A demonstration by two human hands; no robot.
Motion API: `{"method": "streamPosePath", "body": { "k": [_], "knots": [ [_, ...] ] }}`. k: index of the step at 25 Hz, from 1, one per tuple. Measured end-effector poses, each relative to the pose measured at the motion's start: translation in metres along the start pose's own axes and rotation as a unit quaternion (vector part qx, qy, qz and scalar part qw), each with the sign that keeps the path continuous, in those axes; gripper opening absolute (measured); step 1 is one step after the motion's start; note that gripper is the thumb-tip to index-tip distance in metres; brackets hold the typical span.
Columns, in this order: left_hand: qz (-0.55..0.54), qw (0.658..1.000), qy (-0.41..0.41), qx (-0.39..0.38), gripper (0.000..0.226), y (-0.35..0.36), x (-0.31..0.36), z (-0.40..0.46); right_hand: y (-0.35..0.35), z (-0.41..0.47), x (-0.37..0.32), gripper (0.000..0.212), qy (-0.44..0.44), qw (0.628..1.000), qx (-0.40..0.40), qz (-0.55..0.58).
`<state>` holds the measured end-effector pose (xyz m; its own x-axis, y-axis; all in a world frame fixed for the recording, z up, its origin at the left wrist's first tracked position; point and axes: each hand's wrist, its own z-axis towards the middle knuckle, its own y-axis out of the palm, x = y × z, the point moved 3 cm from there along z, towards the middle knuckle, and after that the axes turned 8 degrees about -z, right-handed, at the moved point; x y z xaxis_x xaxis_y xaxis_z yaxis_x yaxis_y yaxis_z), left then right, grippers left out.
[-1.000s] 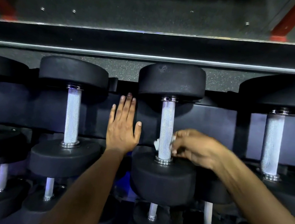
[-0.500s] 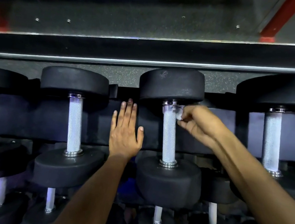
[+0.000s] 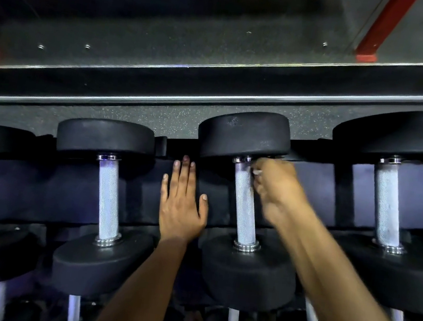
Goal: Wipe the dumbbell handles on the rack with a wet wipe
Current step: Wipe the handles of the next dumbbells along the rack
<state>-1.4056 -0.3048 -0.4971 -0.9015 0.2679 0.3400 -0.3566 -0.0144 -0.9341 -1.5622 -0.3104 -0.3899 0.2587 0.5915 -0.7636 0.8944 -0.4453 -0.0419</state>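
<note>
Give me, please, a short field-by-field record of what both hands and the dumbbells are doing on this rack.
left hand: flat, fingers straight, resting on the rack between two handles
right hand: blurred, at the far end of the handle, pinching a wet wipe
wet wipe: only a white scrap shows
wiped dumbbell: third from the left of the upper row
lower row: more dumbbells, partly hidden
</note>
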Motion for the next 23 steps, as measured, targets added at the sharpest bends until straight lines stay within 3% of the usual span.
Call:
{"method": "streamPosePath", "body": {
  "k": [1,2,3,4,6,7,8,10,11,12,13,14,15,16,19,20,23],
  "knots": [
    [0.000,1.000,0.001,0.000,0.070,0.000,-0.001,0.000,0.016,-0.006,0.003,0.025,-0.018,0.999,0.007,-0.048],
    [0.000,1.000,0.001,-0.001,0.071,0.000,-0.001,0.000,0.026,-0.010,0.005,0.054,-0.017,0.994,0.011,-0.109],
    [0.001,1.000,0.002,-0.001,0.071,0.000,0.000,0.000,0.027,-0.003,0.010,0.069,-0.013,0.988,0.015,-0.154],
    [0.002,1.000,0.002,0.000,0.070,-0.001,0.000,0.001,0.024,0.001,0.007,0.060,-0.005,0.987,0.007,-0.160],
    [0.002,1.000,-0.002,0.002,0.070,-0.001,0.001,0.001,0.018,0.009,0.003,0.019,0.029,0.994,-0.028,-0.104],
    [-0.001,1.000,-0.002,0.003,0.070,-0.001,0.001,0.001,0.017,0.010,0.005,0.014,0.027,0.994,-0.033,-0.103],
    [-0.004,1.000,0.000,0.002,0.070,-0.001,0.000,0.000,0.019,0.005,0.004,0.023,0.011,0.986,-0.013,-0.168],
    [-0.006,1.000,0.007,0.001,0.070,0.000,0.000,-0.001,0.026,-0.003,0.016,0.067,-0.018,0.941,0.052,-0.335],
    [-0.005,1.000,0.007,0.001,0.070,0.000,0.000,0.000,0.027,-0.001,0.019,0.071,-0.029,0.930,0.052,-0.363],
    [-0.004,1.000,0.004,0.002,0.071,-0.001,0.001,0.001,0.022,0.007,0.016,0.058,-0.016,0.955,0.032,-0.296],
    [-0.003,1.000,-0.001,0.002,0.071,0.000,0.001,0.002,0.016,0.016,0.010,0.038,0.016,0.983,-0.039,-0.180],
    [-0.002,1.000,-0.004,-0.001,0.071,0.000,0.001,0.001,0.011,0.018,0.004,0.023,0.056,0.989,-0.113,-0.081],
    [-0.002,1.000,-0.005,-0.003,0.070,0.000,0.001,0.000,0.007,0.021,0.005,0.019,0.066,0.989,-0.133,-0.025],
    [-0.002,1.000,-0.003,-0.002,0.070,-0.001,0.001,0.000,0.008,0.019,0.006,0.021,0.054,0.992,-0.116,-0.012],
    [0.001,1.000,0.001,-0.002,0.071,0.001,0.000,0.001,0.023,0.012,0.020,0.056,-0.031,0.977,0.059,-0.201],
    [0.002,1.000,0.001,-0.002,0.071,0.001,0.000,0.001,0.026,0.015,0.022,0.058,-0.040,0.977,0.060,-0.200],
    [0.002,1.000,0.000,0.002,0.070,-0.001,0.001,0.000,0.010,0.029,0.015,0.019,0.011,0.995,-0.083,-0.046]
  ]
}}
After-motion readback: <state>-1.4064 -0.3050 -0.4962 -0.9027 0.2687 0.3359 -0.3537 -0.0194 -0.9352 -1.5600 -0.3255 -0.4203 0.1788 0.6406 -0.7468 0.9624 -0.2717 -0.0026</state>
